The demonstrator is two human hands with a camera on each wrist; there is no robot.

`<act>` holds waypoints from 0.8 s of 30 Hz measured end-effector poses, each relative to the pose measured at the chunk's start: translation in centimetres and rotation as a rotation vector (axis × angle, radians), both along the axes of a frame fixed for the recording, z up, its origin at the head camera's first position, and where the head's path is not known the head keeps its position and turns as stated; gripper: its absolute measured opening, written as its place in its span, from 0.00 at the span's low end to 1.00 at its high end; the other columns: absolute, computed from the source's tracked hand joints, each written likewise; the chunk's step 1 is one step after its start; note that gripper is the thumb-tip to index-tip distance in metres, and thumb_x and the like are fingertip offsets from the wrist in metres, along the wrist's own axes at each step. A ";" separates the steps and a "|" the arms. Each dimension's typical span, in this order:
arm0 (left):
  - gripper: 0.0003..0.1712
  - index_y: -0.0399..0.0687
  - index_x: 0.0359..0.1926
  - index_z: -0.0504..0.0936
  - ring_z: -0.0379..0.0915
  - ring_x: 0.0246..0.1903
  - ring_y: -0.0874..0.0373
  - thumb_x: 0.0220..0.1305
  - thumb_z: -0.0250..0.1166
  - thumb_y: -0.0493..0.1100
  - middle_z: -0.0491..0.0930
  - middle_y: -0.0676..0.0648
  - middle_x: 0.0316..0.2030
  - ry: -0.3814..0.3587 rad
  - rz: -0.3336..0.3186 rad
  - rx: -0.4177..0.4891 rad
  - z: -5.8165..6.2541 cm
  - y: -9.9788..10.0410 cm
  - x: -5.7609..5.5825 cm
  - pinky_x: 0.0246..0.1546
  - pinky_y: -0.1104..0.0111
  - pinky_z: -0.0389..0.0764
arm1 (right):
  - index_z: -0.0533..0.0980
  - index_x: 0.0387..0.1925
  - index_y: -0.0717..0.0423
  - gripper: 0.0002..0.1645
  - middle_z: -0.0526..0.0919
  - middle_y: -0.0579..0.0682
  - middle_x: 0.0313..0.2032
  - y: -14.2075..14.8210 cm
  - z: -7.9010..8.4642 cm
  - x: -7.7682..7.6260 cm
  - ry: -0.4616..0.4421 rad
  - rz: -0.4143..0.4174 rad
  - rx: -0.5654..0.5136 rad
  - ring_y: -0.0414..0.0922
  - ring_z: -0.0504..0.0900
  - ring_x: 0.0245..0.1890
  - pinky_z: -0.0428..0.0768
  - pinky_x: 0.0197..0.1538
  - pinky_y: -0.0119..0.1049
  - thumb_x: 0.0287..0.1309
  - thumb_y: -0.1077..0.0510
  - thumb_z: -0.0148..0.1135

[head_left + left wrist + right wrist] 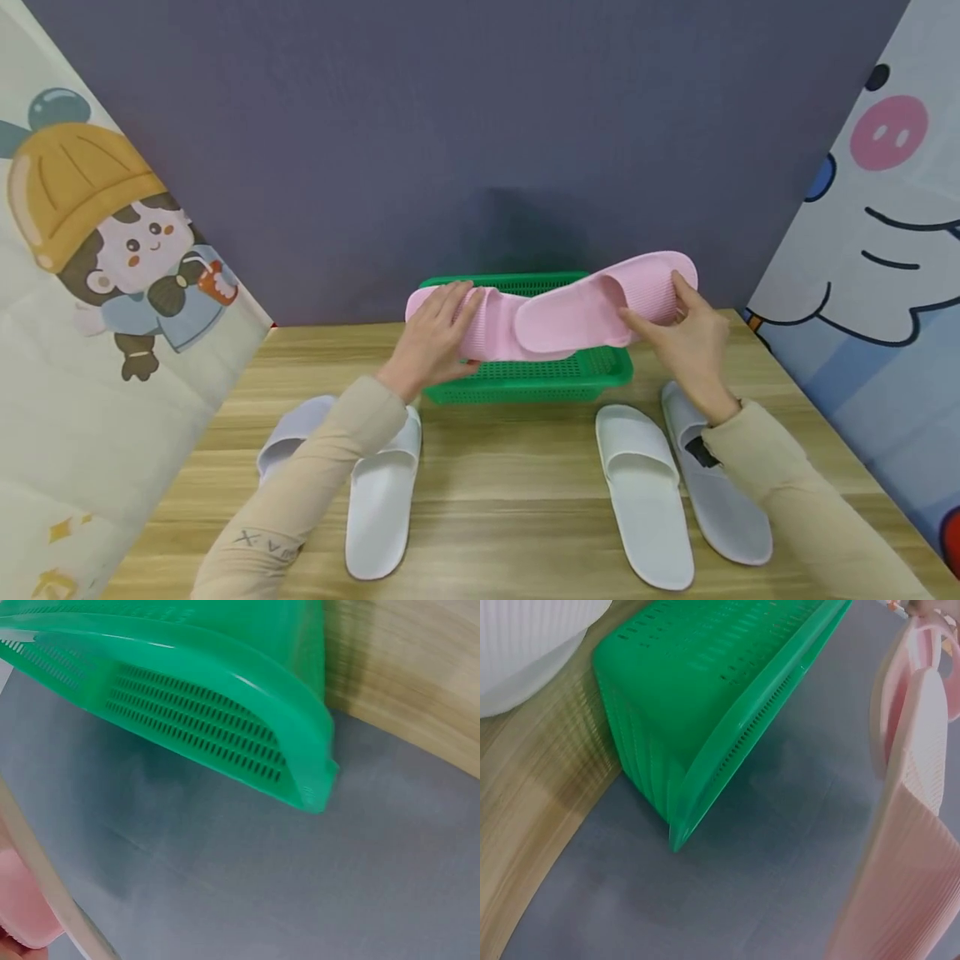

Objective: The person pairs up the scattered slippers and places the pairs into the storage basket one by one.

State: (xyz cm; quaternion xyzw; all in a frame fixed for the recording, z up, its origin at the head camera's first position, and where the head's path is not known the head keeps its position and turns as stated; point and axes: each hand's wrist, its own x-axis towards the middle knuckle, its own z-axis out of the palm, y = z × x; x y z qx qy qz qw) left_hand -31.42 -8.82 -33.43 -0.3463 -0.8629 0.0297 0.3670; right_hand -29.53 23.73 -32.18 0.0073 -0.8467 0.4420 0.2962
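Gripping one pink slipper (498,329) in the left hand (431,337), with fingers over the ribbed strap and thumb at the lower edge, and pinching the other pink slipper (566,317) across its strap in the right hand (693,342), opening both hands only as wide as the straps and holding the heel parts overlapped between the hands, above the green basket (525,396). Looking light, soft and a little bending, probably foam, hardly fragile but maybe sliding on the smooth sole; so calling for gentle, firm hold at the ribbed strap or the side edges.
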 end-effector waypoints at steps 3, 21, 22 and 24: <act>0.56 0.39 0.62 0.61 0.63 0.58 0.45 0.30 0.71 0.59 0.67 0.38 0.58 0.018 -0.007 0.009 0.0 0.3 0.1 0.65 0.60 0.60 | 0.65 0.63 0.57 0.49 0.72 0.57 0.58 -0.4 -0.2 0.0 0.016 0.009 0.015 0.50 0.78 0.46 0.75 0.42 0.27 0.37 0.46 0.73; 0.55 0.40 0.63 0.61 0.62 0.59 0.46 0.34 0.69 0.60 0.66 0.38 0.58 0.058 0.008 0.014 0.4 2.8 0.4 0.65 0.60 0.61 | 0.64 0.62 0.64 0.50 0.70 0.63 0.58 -2.4 -0.5 0.3 0.028 0.036 0.016 0.59 0.75 0.51 0.75 0.51 0.53 0.39 0.47 0.73; 0.55 0.40 0.63 0.61 0.62 0.59 0.46 0.34 0.69 0.60 0.67 0.38 0.58 0.062 0.007 0.013 0.4 2.9 0.4 0.65 0.60 0.61 | 0.64 0.62 0.64 0.50 0.70 0.64 0.58 -2.5 -0.5 0.3 0.026 0.040 0.015 0.59 0.75 0.51 0.75 0.51 0.53 0.39 0.48 0.73; 0.55 0.40 0.63 0.61 0.62 0.59 0.46 0.34 0.69 0.60 0.66 0.38 0.58 0.069 0.007 0.009 0.4 3.2 0.4 0.65 0.60 0.61 | 0.64 0.62 0.65 0.50 0.71 0.65 0.57 -2.6 -0.6 0.3 0.015 0.043 0.026 0.59 0.75 0.50 0.75 0.51 0.53 0.39 0.48 0.73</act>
